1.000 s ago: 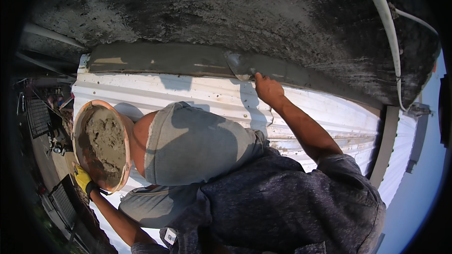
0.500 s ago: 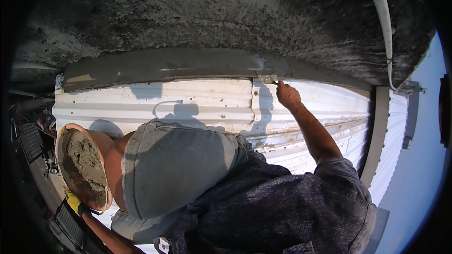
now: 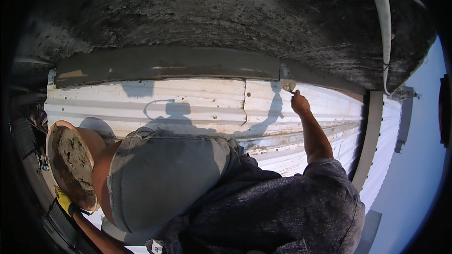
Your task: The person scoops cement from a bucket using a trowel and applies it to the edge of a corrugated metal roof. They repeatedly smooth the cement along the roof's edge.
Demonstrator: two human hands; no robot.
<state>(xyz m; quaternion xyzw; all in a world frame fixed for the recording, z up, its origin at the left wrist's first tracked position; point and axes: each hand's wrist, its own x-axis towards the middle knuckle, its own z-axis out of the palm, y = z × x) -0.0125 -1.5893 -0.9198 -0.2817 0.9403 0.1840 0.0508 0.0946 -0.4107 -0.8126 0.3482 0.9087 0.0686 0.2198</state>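
My bare right hand is closed round the handle of a small trowel. The trowel's blade lies against the lower edge of a smooth grey mortar band that runs along the foot of the wall. At the lower left, an orange bucket leans beside my bent knee, its mouth facing left. Wet grey mortar fills part of it. My left hand, in a yellow glove, holds the bucket at its near rim; some of the fingers are hidden.
White corrugated metal sheets with screw heads lie below the band. Above it rises a rough dark wall. A pale pipe hangs down at the right, near a grey beam. Clutter lies far below at left.
My right hand has moved the trowel rightward along the mortar band. The whole view has shifted slightly. My left hand stays at the bucket.
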